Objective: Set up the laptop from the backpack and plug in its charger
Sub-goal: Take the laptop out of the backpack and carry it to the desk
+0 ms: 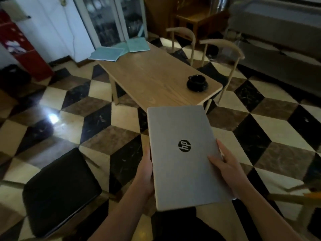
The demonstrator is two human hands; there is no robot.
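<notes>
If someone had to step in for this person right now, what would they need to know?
Left hand: grips the left edge of the closed laptop, fingers underneath.
Right hand: holds the right edge, thumb on the lid.
The laptop is in the air above the floor, just short of the near end of the table.
On the table: a black cup on a saucer near the right corner, and teal booklets at the far end.
Backpack and charger: not in view.
Done: laptop is out.
Left: set it on the table, open it, fetch the charger and plug it in.
</notes>
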